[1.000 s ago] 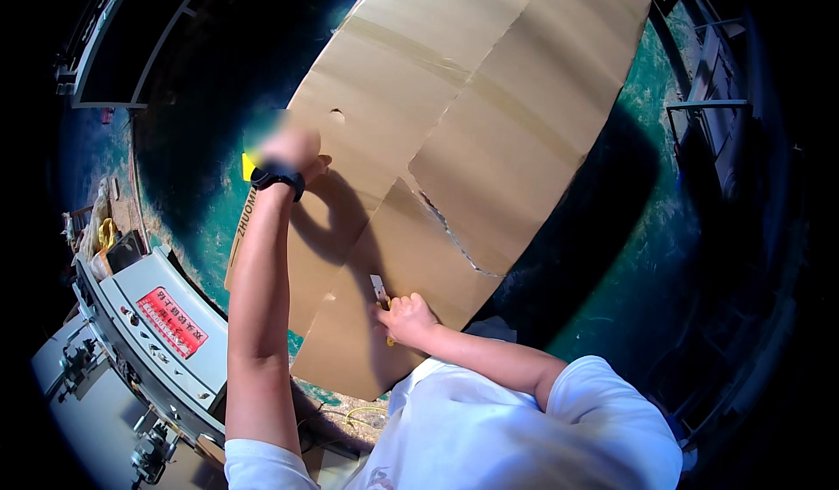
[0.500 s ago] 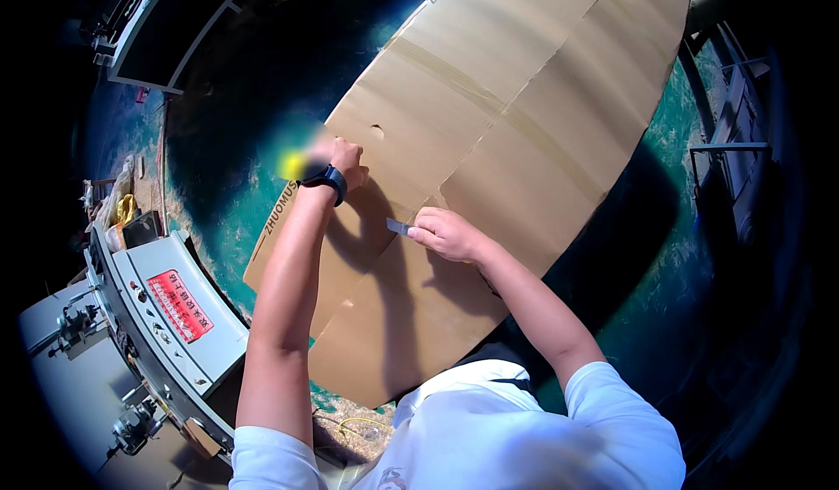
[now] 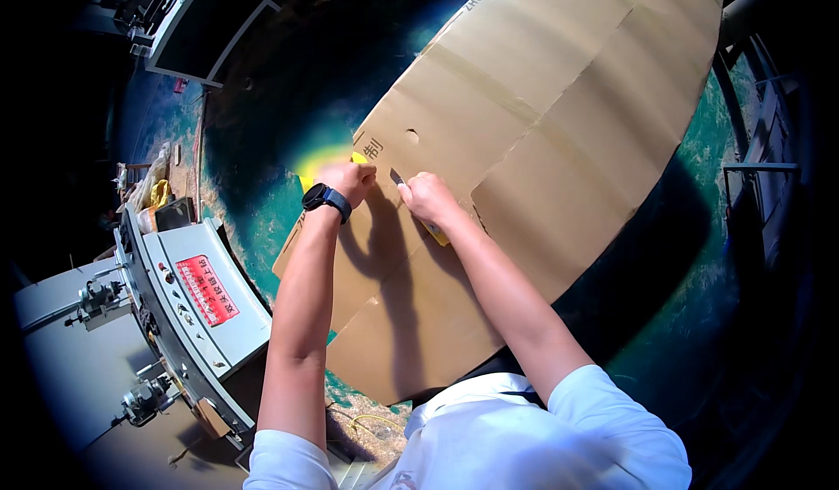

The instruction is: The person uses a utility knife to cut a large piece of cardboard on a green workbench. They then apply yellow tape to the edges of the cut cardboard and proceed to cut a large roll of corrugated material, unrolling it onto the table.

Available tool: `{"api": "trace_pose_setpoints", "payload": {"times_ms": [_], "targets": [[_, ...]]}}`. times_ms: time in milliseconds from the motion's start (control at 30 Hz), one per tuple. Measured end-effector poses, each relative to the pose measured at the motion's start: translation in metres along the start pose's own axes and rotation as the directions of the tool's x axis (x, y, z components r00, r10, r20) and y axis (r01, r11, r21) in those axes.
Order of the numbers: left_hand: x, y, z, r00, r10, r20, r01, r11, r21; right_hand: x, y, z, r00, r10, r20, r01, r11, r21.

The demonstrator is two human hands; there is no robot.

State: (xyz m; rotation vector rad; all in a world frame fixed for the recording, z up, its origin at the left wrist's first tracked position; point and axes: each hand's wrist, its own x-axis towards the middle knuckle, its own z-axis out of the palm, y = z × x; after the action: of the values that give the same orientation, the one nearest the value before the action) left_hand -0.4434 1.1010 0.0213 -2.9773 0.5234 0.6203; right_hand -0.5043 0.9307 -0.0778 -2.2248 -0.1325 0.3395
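A large brown cardboard sheet (image 3: 533,184) spreads before me, with a long slit across it and a small hole near its left edge. My right hand (image 3: 428,199) is closed around a utility knife (image 3: 435,233); its yellow handle shows below the wrist. The blade (image 3: 397,177) points up and left, close to my left hand. Whether it touches the cardboard I cannot tell. My left hand (image 3: 348,182), below a wristwatch (image 3: 320,196), is curled over the sheet near its left edge. Its fingertips are hidden. A yellow item (image 3: 357,158) beside the knuckles is partly blurred.
At the left stands a grey machine (image 3: 183,289) with a red label and metal clamps. Bags and a yellow bundle (image 3: 160,194) lie beyond it. The green floor (image 3: 253,237) is stained. Metal frames (image 3: 760,168) stand at the right.
My right hand has moved left and away from me, nearer my left hand. The knife's yellow handle has come into sight. My left hand has shifted slightly back along the edge; the view has shifted too.
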Motion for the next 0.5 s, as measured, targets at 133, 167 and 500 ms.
{"api": "trace_pose_setpoints", "payload": {"times_ms": [133, 167, 500], "targets": [[-0.049, 0.007, 0.012, 0.866, -0.420, -0.272, 0.303, 0.872, -0.384, 0.019, -0.025, 0.031, 0.968, 0.140, -0.210, -0.142, 0.990, 0.005], [-0.064, -0.003, 0.026, 0.849, -0.378, -0.369, 0.202, 0.878, -0.434, 0.026, -0.030, 0.031, 0.970, 0.136, -0.203, -0.135, 0.991, 0.020], [-0.246, -0.020, 0.177, 0.886, 0.047, -0.462, -0.135, 0.978, -0.159, -0.132, -0.037, 0.070, 0.829, -0.093, -0.551, 0.106, 0.994, -0.007]]}}
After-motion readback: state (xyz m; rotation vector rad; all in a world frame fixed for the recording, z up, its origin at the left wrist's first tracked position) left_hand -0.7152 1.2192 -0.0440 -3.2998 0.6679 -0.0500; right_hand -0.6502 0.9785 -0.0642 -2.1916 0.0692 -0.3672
